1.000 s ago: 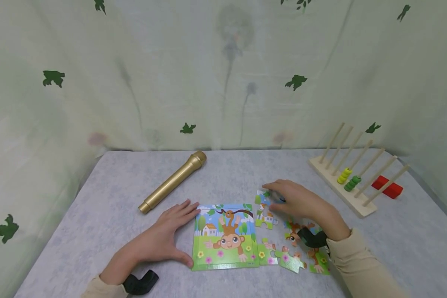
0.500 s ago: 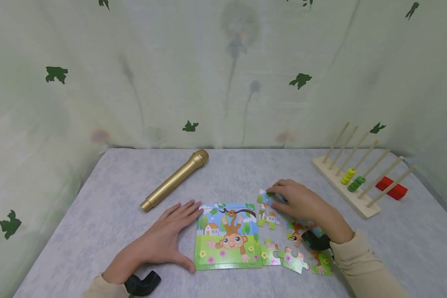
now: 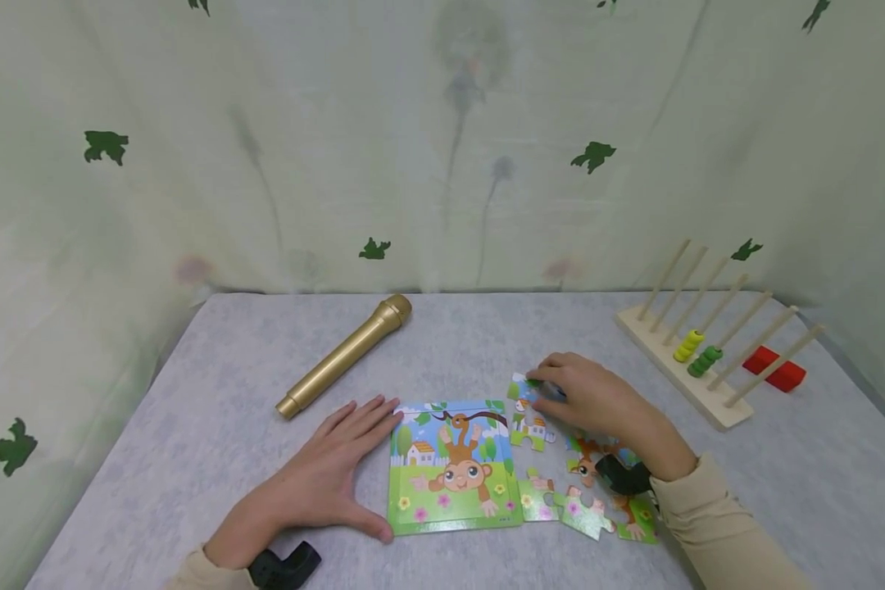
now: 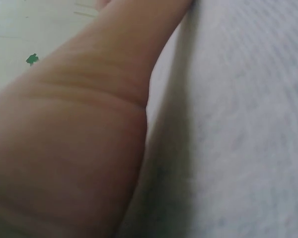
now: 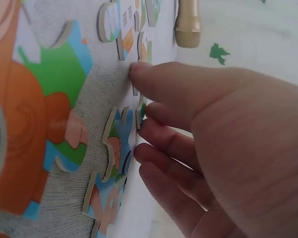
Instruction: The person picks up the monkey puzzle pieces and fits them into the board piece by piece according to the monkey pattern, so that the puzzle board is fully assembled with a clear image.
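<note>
In the head view, a square picture board point(image 3: 456, 467) shows a monkey hanging from a branch. My left hand point(image 3: 332, 475) lies spread on the table at its left side, fingertips and thumb by the board's edge. The left wrist view holds mostly the wrist point(image 4: 89, 114), the fingers largely out of frame. Past the board's right edge, my right hand point(image 3: 590, 397) bends over a jigsaw puzzle piece point(image 3: 520, 388) with blue and green on it. In the right wrist view, the right hand's thumb and index finger point(image 5: 159, 113) pinch a piece's edge, partly hidden.
Several loose pieces, one with pink flowers point(image 3: 584, 515), lie right of the board. A gold microphone point(image 3: 347, 356) lies behind the left hand. At the right stand a wooden peg rack point(image 3: 678, 369) with yellow and green beads, and red blocks point(image 3: 774, 369).
My right hand has shifted slightly right and its fingers have drawn closer around the upper piece. The left hand keeps its place beside the board. The head view has shifted a little.
</note>
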The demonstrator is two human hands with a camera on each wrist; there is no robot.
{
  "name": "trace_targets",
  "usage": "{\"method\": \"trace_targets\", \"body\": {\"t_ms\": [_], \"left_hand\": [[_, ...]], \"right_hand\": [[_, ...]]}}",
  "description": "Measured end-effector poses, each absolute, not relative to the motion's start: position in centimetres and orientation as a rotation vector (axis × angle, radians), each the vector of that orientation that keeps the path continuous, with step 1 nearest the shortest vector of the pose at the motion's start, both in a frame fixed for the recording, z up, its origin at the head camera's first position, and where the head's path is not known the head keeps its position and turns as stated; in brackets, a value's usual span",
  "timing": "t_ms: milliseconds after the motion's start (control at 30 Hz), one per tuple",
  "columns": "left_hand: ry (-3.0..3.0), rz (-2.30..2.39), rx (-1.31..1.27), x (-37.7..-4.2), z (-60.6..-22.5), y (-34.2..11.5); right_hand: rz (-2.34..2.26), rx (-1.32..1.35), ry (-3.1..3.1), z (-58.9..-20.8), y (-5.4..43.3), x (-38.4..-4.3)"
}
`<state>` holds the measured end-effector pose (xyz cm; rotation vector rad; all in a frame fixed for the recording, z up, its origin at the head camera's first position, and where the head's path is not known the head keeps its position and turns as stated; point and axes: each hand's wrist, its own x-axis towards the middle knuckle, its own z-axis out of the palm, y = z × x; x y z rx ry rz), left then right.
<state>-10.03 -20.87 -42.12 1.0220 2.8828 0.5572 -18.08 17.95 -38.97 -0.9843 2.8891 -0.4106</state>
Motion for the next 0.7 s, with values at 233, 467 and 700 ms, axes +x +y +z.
{"method": "trace_targets", "body": {"t_ms": [233,467,700], "left_hand": [[2.895,0.525,1.059,-10.29,-42.00,-20.88],[2.886,0.517,1.056,-10.20,-42.11,-20.92],[2.869,0.533,1.018,-10.00,-42.10,-20.94]], "right_hand": [[-0.422,-0.975,2.910,-38.91,18.03,-18.20],[-0.476,-0.999,2.918,-38.84,17.95,-18.18],[-0.523,-1.020,2.905,-38.65,17.51,-18.13]]}}
